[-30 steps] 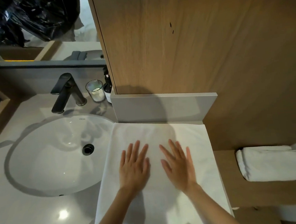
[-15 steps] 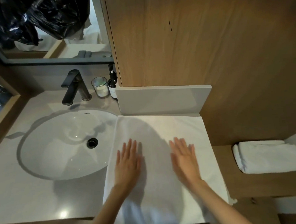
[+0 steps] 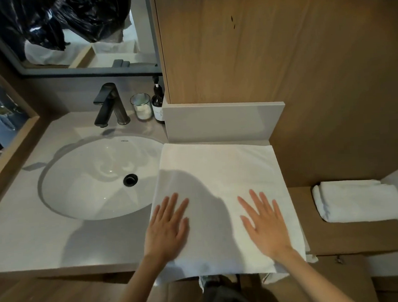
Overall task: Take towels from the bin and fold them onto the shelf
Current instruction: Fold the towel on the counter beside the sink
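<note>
Here left hand [image 3: 167,231] and right hand [image 3: 267,226], fingers [image 3: 173,203] straight, rest on the towel [image 3: 218,170], its overhang partly hidden.

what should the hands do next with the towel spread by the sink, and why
Probably pinch the near edge and fold it over to the far edge. The towel lies spread flat on the counter, left hand and right hand lie open on it, and a folded towel sits on the shelf.
</note>
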Tool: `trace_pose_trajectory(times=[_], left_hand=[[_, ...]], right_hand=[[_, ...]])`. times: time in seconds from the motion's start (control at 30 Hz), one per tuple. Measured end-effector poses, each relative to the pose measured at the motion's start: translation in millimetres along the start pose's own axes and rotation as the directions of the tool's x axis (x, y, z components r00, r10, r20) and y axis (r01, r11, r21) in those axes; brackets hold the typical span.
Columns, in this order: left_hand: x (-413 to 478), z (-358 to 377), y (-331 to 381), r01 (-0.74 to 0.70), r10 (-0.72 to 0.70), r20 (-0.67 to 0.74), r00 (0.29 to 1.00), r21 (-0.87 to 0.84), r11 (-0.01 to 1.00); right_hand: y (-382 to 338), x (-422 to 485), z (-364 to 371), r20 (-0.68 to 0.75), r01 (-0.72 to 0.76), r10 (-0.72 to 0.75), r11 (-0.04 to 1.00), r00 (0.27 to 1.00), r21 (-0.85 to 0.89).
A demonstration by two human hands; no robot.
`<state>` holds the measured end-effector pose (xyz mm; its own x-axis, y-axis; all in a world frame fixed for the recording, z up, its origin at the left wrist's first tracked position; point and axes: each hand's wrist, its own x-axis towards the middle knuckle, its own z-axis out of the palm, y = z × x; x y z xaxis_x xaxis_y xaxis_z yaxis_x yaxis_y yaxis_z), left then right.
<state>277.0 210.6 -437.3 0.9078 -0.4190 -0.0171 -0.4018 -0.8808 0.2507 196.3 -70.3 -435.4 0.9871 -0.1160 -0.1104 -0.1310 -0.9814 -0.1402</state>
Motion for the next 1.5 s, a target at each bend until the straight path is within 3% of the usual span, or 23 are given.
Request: trace_pose_trajectory(times=[0.17,0.3,0.43,0.53,0.67,0.77,0.83,0.93,1.0,1.13,1.23,1.3,1.4,1.43,1.5], left_hand=[[-9.3,-5.4,-26.5,-0.047,0.048,0.026,0.999,-0.036,0.998],[-13.3,-9.1,-24.6,-0.003,0.003,-0.002,1.0,-0.016,1.0],[-28.9,-16.9,6.2,0.009,-0.009,0.002,1.0,-0.047,0.999],[-47.1,-2.4,30.1,-0.022,0.025,0.08,0.996,-0.035,0.999],[-54.1,17.7,41.0,0.053,-0.055,0.131,0.99,0.014,0.998],[-55.2,23.0,39.0,0.015,-0.011,0.122,0.992,-0.028,0.999],[-53.5,21.3,37.1,0.055,-0.05,0.123,0.991,-0.041,0.998],[-55.0,24.3,36.2,0.049,-0.046,0.066,0.997,-0.044,0.998],[-55.7,23.7,36.3,0.043,-0.04,0.069,0.997,-0.055,0.998],[-56.3,24.6,33.0,0.018,-0.012,0.074,0.997,-0.08,0.997],[-56.7,20.3,30.4,-0.01,0.011,0.037,0.999,-0.044,0.999],[-56.5,19.5,28.2,-0.032,0.033,0.043,0.999,-0.034,0.999],[-55.8,18.9,23.3,-0.051,0.054,0.11,0.992,-0.032,0.998],[-55.6,19.5,21.2,-0.066,0.068,0.147,0.987,-0.016,0.998],[-54.1,20.8,17.4,-0.104,0.097,0.16,0.982,0.04,0.994]], right_hand=[[34.0,-19.1,-8.4,0.029,-0.103,0.102,0.994,0.994,0.034],[38.0,-31.8,-12.2,0.087,-0.164,0.15,0.971,0.985,0.175],[31.8,-68.1,-16.1,-0.029,-0.255,0.286,0.891,0.958,0.377],[19.7,-98.7,-16.5,-0.105,-0.362,0.458,0.806,0.883,0.468],[5.4,-120.1,-10.0,-0.033,-0.475,0.663,0.569,0.748,0.671],[-3.1,-122.9,-8.9,0.179,-0.447,0.677,0.243,0.713,0.861],[-6.9,-122.9,-9.7,0.251,-0.435,0.669,0.12,0.699,0.892],[1.8,-121.6,-3.9,0.216,-0.516,0.721,0.223,0.658,0.827],[7.3,-123.4,-2.7,0.269,-0.603,0.716,0.259,0.645,0.754],[12.1,-127.0,-18.7,0.279,-0.533,0.64,0.244,0.716,0.81],[21.8,-134.2,-25.4,0.205,-0.515,0.608,0.392,0.767,0.762],[28.7,-137.4,-20.3,0.232,-0.574,0.625,0.425,0.746,0.7],[24.3,-138.1,-11.6,0.296,-0.645,0.654,0.389,0.696,0.657],[18.4,-138.1,-12.0,0.231,-0.632,0.673,0.442,0.703,0.636],[6.6,-137.7,-13.7,-0.072,-0.522,0.63,0.697,0.773,0.492]])
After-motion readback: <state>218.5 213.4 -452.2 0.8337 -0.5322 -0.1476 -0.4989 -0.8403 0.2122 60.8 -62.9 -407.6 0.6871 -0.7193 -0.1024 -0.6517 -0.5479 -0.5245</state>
